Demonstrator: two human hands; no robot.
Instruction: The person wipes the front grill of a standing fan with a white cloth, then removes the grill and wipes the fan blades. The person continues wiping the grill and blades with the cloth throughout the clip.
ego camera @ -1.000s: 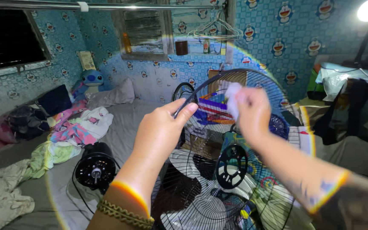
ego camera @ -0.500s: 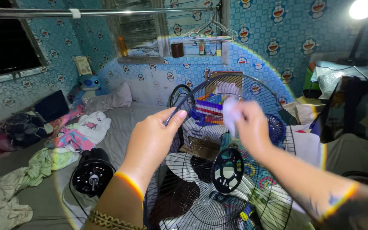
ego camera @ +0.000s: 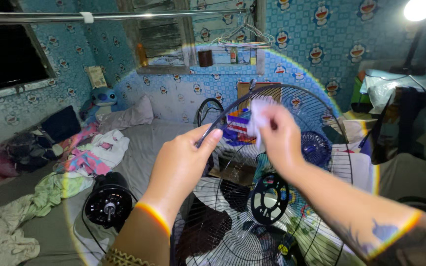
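The wire fan guard [ego camera: 292, 162] stands upright in front of the person, above the bed. The left hand [ego camera: 181, 165] pinches its rim with thumb and fingers; the right hand [ego camera: 279, 140] presses a crumpled white cloth [ego camera: 258, 112] against the wires, fingers closed on it.

A grey mattress [ego camera: 144, 148] carries most of the things. On it lie a black fan motor [ego camera: 108, 203] near its front edge, a heap of pink and white clothes [ego camera: 94, 152], a green cloth [ego camera: 50, 192], a pale pillow [ego camera: 129, 117] and a blue plush toy [ego camera: 102, 100] by the wall.
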